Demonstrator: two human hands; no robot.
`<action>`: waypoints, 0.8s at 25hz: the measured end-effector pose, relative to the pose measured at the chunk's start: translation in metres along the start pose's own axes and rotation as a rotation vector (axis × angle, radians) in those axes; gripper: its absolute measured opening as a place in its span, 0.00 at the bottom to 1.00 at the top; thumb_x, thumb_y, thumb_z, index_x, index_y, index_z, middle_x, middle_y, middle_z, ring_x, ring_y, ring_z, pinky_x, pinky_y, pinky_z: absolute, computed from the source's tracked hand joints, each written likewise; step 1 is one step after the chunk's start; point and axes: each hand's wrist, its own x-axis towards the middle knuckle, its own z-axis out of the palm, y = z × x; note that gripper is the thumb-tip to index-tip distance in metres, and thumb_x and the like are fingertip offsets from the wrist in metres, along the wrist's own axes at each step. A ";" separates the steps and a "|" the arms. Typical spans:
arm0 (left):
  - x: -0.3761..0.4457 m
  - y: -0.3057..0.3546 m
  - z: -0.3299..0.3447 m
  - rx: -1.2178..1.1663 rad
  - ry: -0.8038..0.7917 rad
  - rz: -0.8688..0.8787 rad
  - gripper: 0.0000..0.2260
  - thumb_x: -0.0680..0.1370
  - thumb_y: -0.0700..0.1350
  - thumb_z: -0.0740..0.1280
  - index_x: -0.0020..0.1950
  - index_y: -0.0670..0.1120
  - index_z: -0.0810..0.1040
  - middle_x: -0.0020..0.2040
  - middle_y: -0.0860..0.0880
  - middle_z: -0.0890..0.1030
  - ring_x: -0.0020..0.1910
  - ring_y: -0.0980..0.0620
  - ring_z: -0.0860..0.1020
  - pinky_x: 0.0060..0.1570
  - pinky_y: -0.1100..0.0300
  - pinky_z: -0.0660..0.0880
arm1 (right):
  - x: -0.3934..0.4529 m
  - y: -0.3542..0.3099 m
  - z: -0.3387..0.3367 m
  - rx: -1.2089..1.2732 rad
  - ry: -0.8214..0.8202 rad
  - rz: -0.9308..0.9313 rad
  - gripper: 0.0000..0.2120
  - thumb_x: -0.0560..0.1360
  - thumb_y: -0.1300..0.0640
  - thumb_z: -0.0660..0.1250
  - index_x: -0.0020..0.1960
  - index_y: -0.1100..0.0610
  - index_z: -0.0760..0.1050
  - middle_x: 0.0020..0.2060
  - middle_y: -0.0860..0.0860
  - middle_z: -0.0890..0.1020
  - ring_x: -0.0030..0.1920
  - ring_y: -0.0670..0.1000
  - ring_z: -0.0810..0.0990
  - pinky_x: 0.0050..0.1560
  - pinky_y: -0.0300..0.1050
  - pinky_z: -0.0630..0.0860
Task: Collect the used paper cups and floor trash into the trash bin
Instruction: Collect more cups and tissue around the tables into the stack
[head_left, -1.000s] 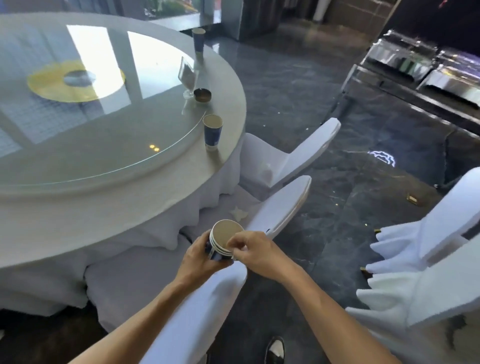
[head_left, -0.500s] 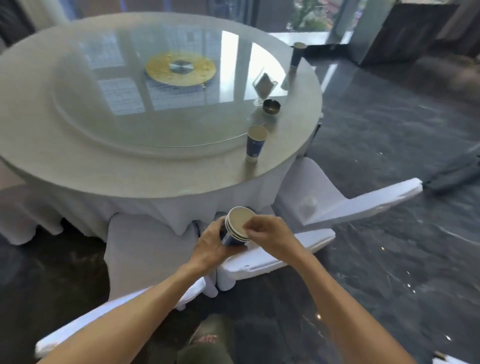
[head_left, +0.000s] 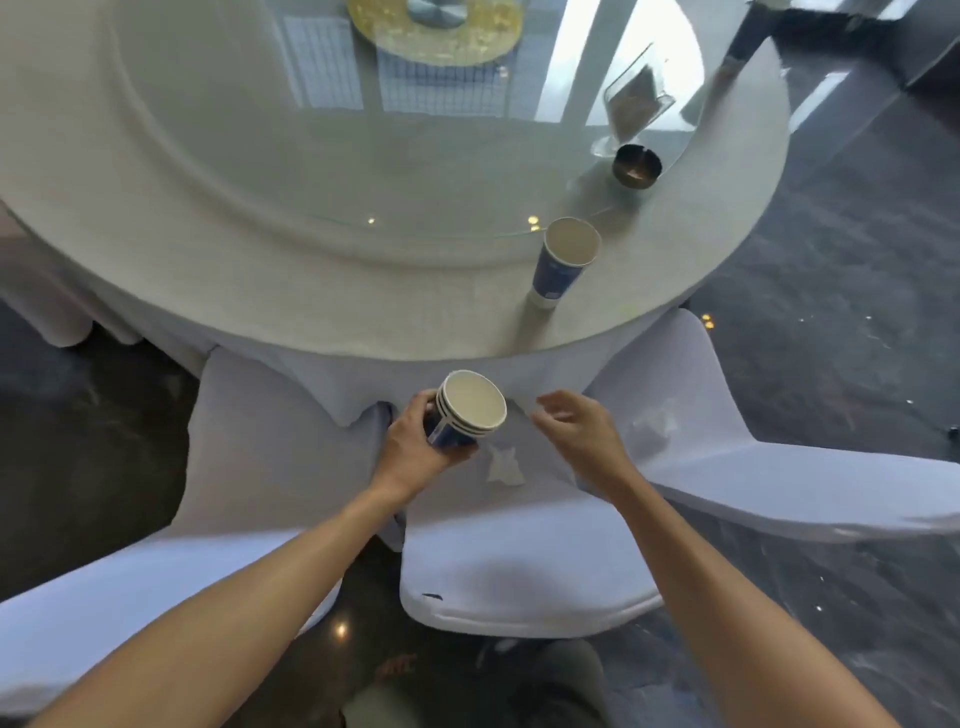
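- The big round surface (head_left: 363, 312) had a white cloth and a glass top. A lone paper cup (head_left: 563, 262) stood upright near its front edge. It was light and tall, so I think a fast reach could knock it over or off the edge.
- Two chairs in white covers (head_left: 519, 571) stood between the person and the surface. Leaning over them could make the reach wobbly.
- The left hand (head_left: 415, 449) had its grip wrapped around a stack of cups (head_left: 467, 410), which pointed open end up. Only one hand held the stack, so a loose hold could let a cup slip off.
- The right hand (head_left: 576, 431) was open and held nothing, just beside the stack.
- A small dark bowl (head_left: 636, 165) and a clear stand (head_left: 636, 101) sat past the lone cup. An arm going too far could bump them.
- Small crumpled bits of paper (head_left: 504, 465) lay on the chair seats and could be missed.
- No trash bin was in view.
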 end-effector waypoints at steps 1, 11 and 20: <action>0.005 -0.005 0.002 -0.020 0.035 -0.052 0.33 0.67 0.49 0.85 0.69 0.50 0.76 0.57 0.54 0.82 0.56 0.52 0.81 0.48 0.65 0.73 | 0.016 0.014 0.002 -0.092 -0.065 0.027 0.17 0.77 0.53 0.71 0.65 0.53 0.81 0.59 0.49 0.82 0.59 0.50 0.82 0.56 0.44 0.77; 0.023 -0.059 0.048 -0.083 0.193 -0.265 0.38 0.62 0.56 0.85 0.70 0.54 0.75 0.59 0.53 0.84 0.59 0.49 0.83 0.56 0.53 0.80 | 0.126 0.140 0.087 -0.707 -0.638 -0.065 0.38 0.75 0.48 0.71 0.81 0.51 0.60 0.75 0.58 0.67 0.72 0.63 0.69 0.66 0.56 0.74; 0.058 -0.138 0.093 -0.024 0.083 -0.252 0.32 0.65 0.51 0.85 0.65 0.59 0.75 0.58 0.61 0.83 0.57 0.58 0.82 0.47 0.76 0.74 | 0.182 0.248 0.178 -1.004 -0.778 -0.273 0.38 0.78 0.56 0.69 0.82 0.49 0.55 0.80 0.57 0.57 0.74 0.63 0.64 0.66 0.58 0.75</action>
